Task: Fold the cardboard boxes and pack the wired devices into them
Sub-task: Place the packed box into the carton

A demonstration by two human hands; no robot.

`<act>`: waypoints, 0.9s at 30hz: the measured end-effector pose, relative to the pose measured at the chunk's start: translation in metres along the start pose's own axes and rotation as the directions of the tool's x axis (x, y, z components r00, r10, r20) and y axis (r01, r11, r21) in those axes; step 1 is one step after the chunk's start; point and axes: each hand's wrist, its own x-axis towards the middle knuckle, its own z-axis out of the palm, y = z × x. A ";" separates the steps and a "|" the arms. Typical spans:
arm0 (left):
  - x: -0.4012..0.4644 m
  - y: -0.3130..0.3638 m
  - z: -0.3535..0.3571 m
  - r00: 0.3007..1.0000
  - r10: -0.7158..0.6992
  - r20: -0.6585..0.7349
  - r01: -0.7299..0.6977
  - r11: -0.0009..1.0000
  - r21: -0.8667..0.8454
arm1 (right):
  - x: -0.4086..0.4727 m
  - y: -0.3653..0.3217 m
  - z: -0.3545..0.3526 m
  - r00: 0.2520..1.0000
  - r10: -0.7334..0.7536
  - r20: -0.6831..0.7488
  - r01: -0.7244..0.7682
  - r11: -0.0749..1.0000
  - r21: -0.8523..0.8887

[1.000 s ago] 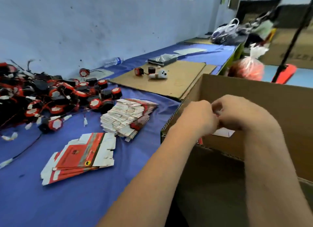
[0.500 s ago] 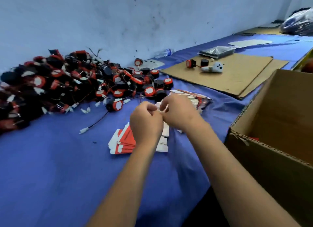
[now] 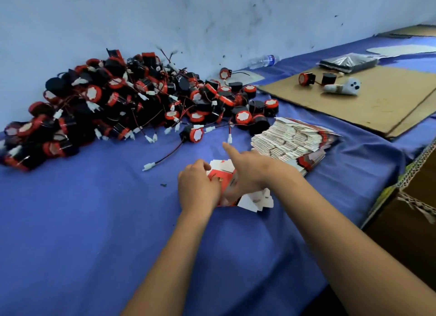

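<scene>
A flat red and white cardboard box (image 3: 220, 174) lies on top of a small pile of flat boxes (image 3: 256, 201) on the blue cloth. My left hand (image 3: 198, 186) grips its left side with curled fingers. My right hand (image 3: 250, 169) holds its right side, index finger sticking out straight. A taller stack of flat boxes (image 3: 292, 143) sits just behind my right hand. A big heap of black and red wired devices (image 3: 122, 103) fills the back left against the wall. One single device (image 3: 194, 133) lies nearest, just beyond my hands.
An open brown carton (image 3: 415, 198) stands at the right edge. A cardboard sheet (image 3: 377, 103) at the back right carries two devices and a white toy (image 3: 343, 88). A plastic bottle (image 3: 263, 61) lies by the wall, a silver bag (image 3: 349, 62) further right.
My hands have moved from over the brown carton leftward and down onto the small pile of flat boxes, and now hold the top one. The view has swung left.
</scene>
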 end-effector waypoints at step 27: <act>0.002 -0.148 -0.152 0.960 -0.174 -0.220 -0.069 0.614 -0.786 | 0.050 -0.203 0.062 0.963 -0.258 -0.084 0.139 0.205 0.969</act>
